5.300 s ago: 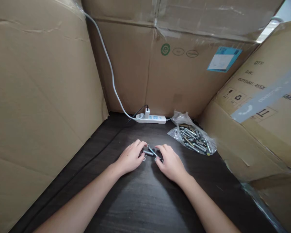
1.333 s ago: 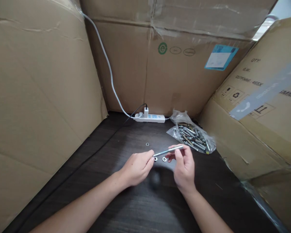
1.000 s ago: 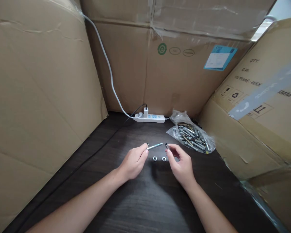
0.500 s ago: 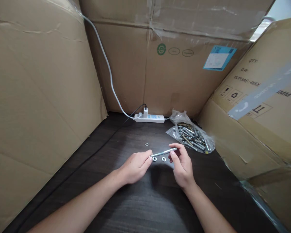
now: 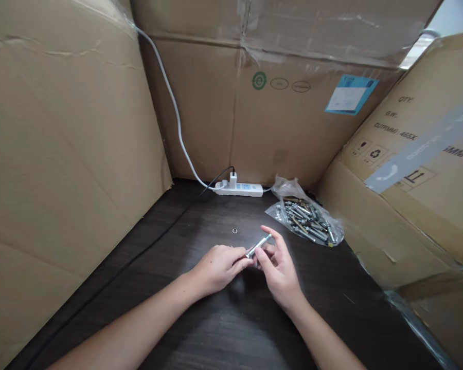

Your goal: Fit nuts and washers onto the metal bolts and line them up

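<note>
A silver expansion bolt (image 5: 259, 245) with a metal sleeve slants up to the right between my hands, just above the dark table. My right hand (image 5: 278, 272) grips it between thumb and fingers, its index finger stretched toward the upper tip. Pinched together, the thumb and fingers of my left hand (image 5: 220, 267) hold the bolt's lower end, hiding part of it. A small ring (image 5: 234, 230) lies on the table beyond the hands. The hands cover the spot where a nut and a washer lay earlier.
A clear plastic bag (image 5: 310, 216) full of metal bolts lies at the back right. Behind stands a white power strip (image 5: 250, 190) with a plug. A black cable (image 5: 154, 237) crosses the table's left side. Cardboard walls (image 5: 200, 118) enclose the left, back and right.
The bolt is tilted more steeply, and its thicker sleeve part now sits by the left fingers instead of at the right end. My right hand has moved left, closer to my left hand.
</note>
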`<state>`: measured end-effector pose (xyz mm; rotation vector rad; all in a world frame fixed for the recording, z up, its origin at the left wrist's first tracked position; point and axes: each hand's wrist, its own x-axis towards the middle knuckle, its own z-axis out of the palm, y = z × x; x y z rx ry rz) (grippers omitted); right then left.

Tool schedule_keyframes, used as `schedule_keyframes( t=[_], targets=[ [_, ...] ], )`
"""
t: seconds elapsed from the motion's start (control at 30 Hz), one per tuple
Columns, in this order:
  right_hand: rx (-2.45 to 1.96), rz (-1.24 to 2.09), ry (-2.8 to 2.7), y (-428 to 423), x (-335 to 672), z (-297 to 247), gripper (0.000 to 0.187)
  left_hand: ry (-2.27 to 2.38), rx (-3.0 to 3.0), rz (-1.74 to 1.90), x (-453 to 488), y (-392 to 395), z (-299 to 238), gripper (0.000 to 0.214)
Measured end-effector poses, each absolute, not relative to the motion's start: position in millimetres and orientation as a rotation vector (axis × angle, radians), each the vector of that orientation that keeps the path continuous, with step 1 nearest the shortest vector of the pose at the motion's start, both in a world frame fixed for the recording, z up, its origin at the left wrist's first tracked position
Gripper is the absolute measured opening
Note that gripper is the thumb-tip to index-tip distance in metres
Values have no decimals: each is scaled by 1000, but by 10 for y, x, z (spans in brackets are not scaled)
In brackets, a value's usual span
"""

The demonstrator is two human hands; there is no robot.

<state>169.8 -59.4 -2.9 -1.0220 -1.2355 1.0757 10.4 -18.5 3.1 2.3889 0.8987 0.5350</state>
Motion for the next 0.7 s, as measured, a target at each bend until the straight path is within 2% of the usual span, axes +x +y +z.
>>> schedule_keyframes(
  t=[0.23,0.5,0.7],
  targets=[
    [-1151,917,-1445,-578,1721,-53,18,1011,2353,498,123,-177,-1,32],
    [-1222,605,-1748,-586,1708,-14,13,1068,2142,575,150,-251,71,12],
    [-1221,594,-1841,-590,1691,-20,22,1013,2113,690,144,-236,50,7]
  ],
)
